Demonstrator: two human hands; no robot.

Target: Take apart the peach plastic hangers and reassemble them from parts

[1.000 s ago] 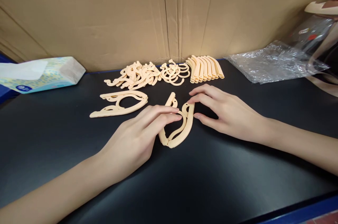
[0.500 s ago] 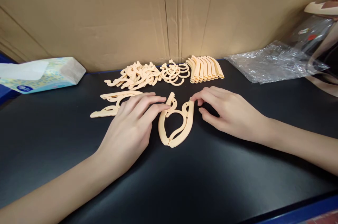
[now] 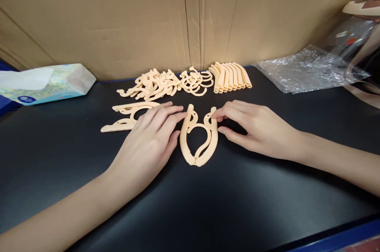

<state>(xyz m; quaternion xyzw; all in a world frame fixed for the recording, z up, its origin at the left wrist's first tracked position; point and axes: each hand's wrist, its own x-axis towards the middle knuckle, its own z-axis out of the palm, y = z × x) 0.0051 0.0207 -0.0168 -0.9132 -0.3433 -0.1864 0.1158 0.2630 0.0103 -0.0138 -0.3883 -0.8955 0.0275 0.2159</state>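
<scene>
A folding clothes hanger [image 3: 184, 141] in cream plastic lies flat on the black table in front of me, its hinged end toward me and its two arms pointing away. A curved hook sits folded between the arms. My left hand [image 3: 151, 137] is open, fingertips at the outer edge of the left arm. On the other side, my right hand [image 3: 252, 127] touches the right arm with bent fingers, the thumb apart from them. A second folding hanger [image 3: 118, 126] lies to the left, partly hidden behind my left hand.
Along the back lie a heap of loose cream hooks and curved pieces [image 3: 160, 86] and a row of hanger arms [image 3: 233, 78]. A tissue pack [image 3: 59, 84] is at left, clear plastic bags [image 3: 308, 68] at right. Cardboard [image 3: 118, 18] stands behind the black table [image 3: 208, 208].
The front hanger has turned slightly, its hinged end shifting right and its tips left. My left fingers moved off its top to its outer edge; my right fingers slid down the right arm.
</scene>
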